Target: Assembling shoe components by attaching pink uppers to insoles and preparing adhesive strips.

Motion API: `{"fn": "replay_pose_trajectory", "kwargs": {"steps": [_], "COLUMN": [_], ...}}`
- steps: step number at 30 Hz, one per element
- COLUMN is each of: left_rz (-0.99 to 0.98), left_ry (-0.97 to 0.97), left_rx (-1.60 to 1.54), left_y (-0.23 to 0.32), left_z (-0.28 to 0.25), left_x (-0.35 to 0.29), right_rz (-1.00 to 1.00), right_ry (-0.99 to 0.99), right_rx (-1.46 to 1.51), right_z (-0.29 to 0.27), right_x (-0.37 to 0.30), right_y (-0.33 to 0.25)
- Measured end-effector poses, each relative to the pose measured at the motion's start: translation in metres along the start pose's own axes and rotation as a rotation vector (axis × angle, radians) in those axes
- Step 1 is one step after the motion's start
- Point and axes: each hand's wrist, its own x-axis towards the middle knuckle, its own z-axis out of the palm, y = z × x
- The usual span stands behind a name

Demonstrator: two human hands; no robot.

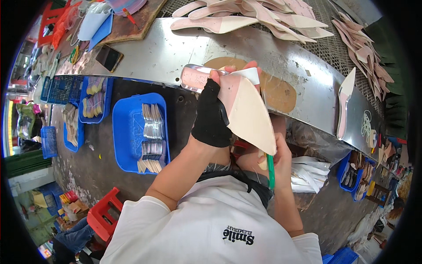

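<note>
My left hand (210, 110), in a black fingerless glove, grips a shoe insole (249, 112) with a pink back half and a cream pointed front. The insole is tilted above my lap, its toe toward my right hand. A shiny, clear-looking edge rims its pink heel end, and a white patch shows behind my left fingers. My bare right hand (283, 156) is closed around a green-handled tool (271, 171) just by the toe tip. The tool's working end is hidden, so its kind is unclear. A small beige piece shows beside the handle.
Behind the metal ledge (154, 48), a mesh belt (323, 44) bears heaped insoles (215, 24). Another insole (346, 103) lies on the ledge at right, a phone (109, 58) at left. Blue baskets (127, 110) with stacked pieces and a red stool (104, 214) stand on the floor.
</note>
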Motion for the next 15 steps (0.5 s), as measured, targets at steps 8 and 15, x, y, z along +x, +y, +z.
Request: {"fn": "replay_pose_trajectory", "kwargs": {"steps": [8, 15], "left_rz": [0.052, -0.045], "left_ry": [-0.025, 0.027], "left_rx": [-0.010, -0.032], "left_y": [-0.001, -0.014], "left_z": [-0.008, -0.024], "left_x": [0.001, -0.001], "right_rz": [-0.002, -0.098], "right_ry": [-0.043, 0.100], "right_rx": [-0.032, 0.059], "right_z": [0.008, 0.024], "right_x": [0.009, 0.017], "right_y": [0.007, -0.002]}}
